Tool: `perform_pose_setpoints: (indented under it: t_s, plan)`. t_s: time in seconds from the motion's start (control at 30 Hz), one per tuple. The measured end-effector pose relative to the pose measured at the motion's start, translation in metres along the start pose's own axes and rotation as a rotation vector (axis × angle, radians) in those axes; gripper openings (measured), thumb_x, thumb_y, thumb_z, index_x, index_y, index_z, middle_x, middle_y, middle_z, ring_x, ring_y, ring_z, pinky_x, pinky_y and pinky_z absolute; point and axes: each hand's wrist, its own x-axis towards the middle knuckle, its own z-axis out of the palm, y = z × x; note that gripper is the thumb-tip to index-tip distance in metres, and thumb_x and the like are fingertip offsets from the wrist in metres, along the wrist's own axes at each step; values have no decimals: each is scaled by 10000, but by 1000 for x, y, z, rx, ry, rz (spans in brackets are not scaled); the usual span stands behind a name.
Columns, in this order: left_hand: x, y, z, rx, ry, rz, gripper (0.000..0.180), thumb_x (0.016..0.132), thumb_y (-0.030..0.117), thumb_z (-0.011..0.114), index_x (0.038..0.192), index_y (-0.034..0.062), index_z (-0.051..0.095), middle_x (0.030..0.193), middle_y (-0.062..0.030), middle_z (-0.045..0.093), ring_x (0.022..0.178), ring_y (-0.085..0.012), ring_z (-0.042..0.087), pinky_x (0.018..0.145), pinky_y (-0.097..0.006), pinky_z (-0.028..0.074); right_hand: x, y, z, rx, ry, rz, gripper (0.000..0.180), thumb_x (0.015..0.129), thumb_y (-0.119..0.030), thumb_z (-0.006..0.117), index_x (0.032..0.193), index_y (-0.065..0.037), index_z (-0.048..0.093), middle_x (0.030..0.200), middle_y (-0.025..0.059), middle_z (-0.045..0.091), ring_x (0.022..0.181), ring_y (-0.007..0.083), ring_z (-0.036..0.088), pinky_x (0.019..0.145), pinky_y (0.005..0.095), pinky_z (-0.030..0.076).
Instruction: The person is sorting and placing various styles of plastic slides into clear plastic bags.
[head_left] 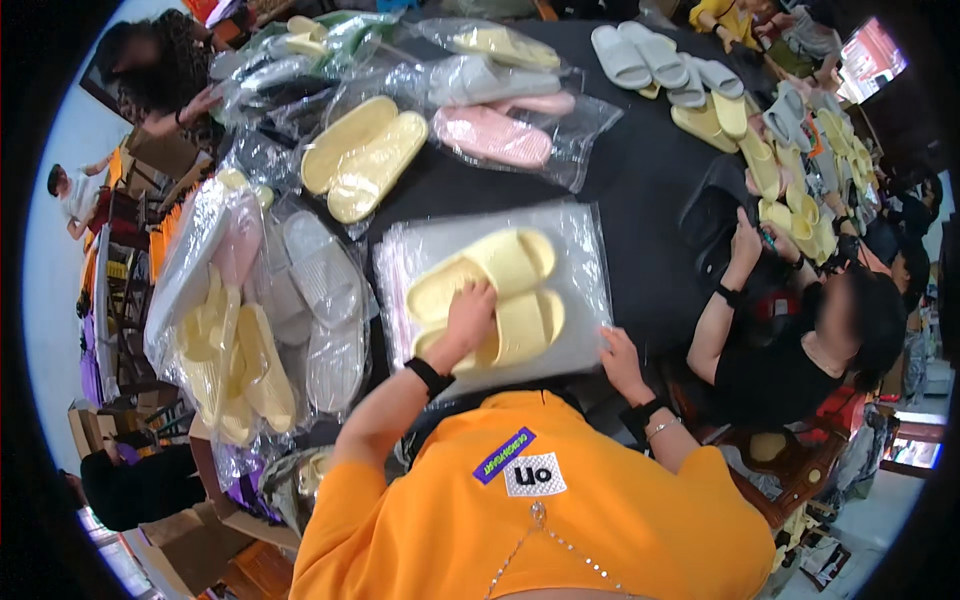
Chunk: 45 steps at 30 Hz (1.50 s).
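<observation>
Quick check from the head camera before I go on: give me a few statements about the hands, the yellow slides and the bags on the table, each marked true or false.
1. The left hand rests on the pair of yellow slides. True.
2. The yellow slides lie on a stack of clear plastic bags. True.
3. The right hand grips a pink slide. False: it touches the near right corner of the bag stack; the pink slides lie bagged farther up the table.
4. The table is white. False: it is black.
5. The slides under the left hand are already sealed in a bag. False: they lie bare on top.

clear plastic bags [575, 345], bagged slippers [300, 300] left
</observation>
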Motion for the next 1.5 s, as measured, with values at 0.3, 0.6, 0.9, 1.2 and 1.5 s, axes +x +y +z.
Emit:
perform_pose_setpoints:
  t_s: [0.3,0.6,0.9,1.2,1.5]
  plan:
    - [-10,-20,22,-89,-3,91,311,626,79,588,929,38,527,1016,-121,501,958,-310,471,782,-429,399,30,-43,34,-381,5,-336,541,684,-319,543,1146,-56,443,1269,162,353,1183,334,308,926,516,225]
    - [-32,-84,-26,204,182,-105,127,650,76,564,776,63,558,823,-94,531,828,-305,498,676,-401,395,33,-29,73,-493,-266,-228,967,640,-712,524,1389,-171,240,1459,179,79,1352,334,35,1002,619,-23]
    - [84,24,-130,-290,-178,336,160,706,101,563,825,-6,565,845,-202,569,830,-383,541,729,-428,432,42,-40,62,-260,-410,-157,928,641,-737,494,1361,-180,313,1421,197,185,1333,342,88,985,624,-77]
    - [161,89,-131,-515,285,410,389,755,50,587,1139,53,524,1161,-153,525,1101,-320,478,932,-393,390,43,-38,78,-530,-382,-169,939,617,-672,580,1362,-177,298,1453,175,92,1353,330,20,996,632,-22]
    - [-10,-95,-75,2,654,-373,427,683,98,616,1103,130,545,1180,-131,480,1064,-329,458,877,-428,366,38,-45,77,-503,-364,-167,1000,608,-640,621,1391,-148,241,1460,181,77,1357,316,-26,1014,576,-71]
